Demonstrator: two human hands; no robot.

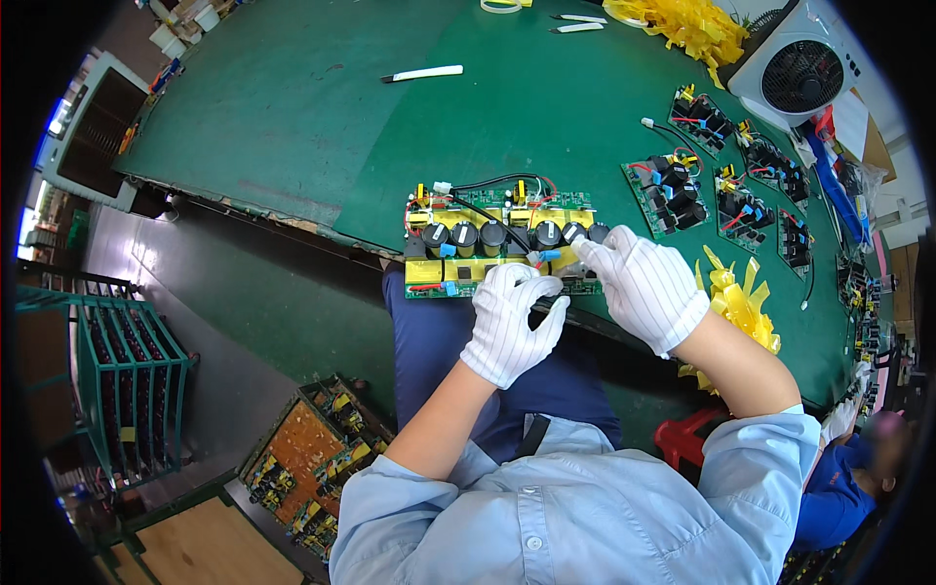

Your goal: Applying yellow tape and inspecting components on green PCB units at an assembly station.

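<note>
A green circuit board (421, 277) lies at the table's near edge, with a row of black capacitors (492, 236), yellow tape and red and black wires on it. My left hand (512, 327), in a white striped glove, grips the board's near edge with fingers curled and thumb bent. My right hand (651, 285), gloved the same way, is closed over the board's right end beside the capacitors. Its fingertips are pressed together, and what they hold is too small to make out. Between the hands sits a small blue part (549, 255).
Several smaller circuit boards (667, 195) lie to the right. Yellow tape strips (743, 302) hang by my right forearm; more are piled near a fan (801, 76). A white-handled tool (425, 73) lies farther back. Racks (132, 390) stand left, and a person in blue (837, 497) is at right.
</note>
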